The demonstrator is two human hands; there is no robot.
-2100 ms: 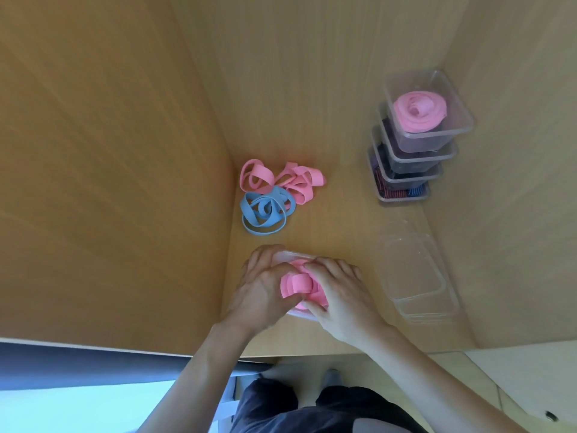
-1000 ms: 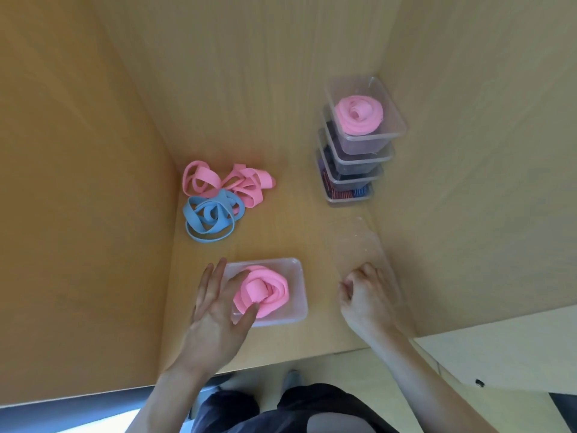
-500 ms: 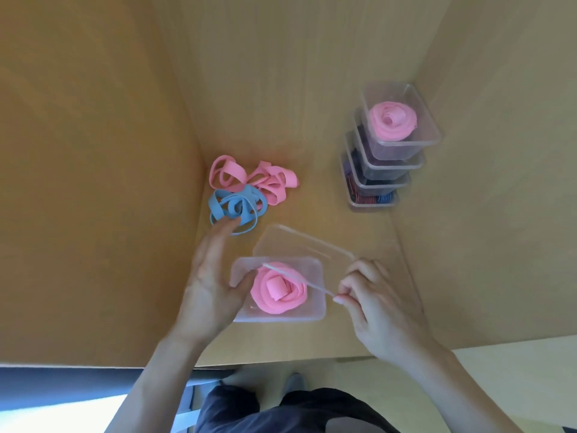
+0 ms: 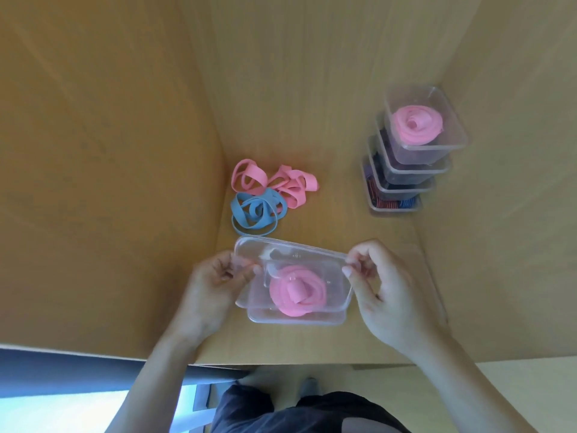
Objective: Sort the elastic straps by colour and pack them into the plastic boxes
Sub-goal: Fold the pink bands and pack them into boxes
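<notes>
Pinching thin clear lid (image 4: 293, 260) by opposite short ends, left hand (image 4: 212, 285) and right hand (image 4: 381, 292), fingers curled on its rim. Held askew over clear rectangular box (image 4: 296, 318) with soft pink coil (image 4: 298, 290) inside. Behind, loose looped pink straps (image 4: 274, 182) and blue straps (image 4: 254, 212). Far right, stack (image 4: 406, 170) of filled clear boxes, pink in the top one.

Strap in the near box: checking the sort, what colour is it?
Pink; the strap shows best in the head view.
</notes>
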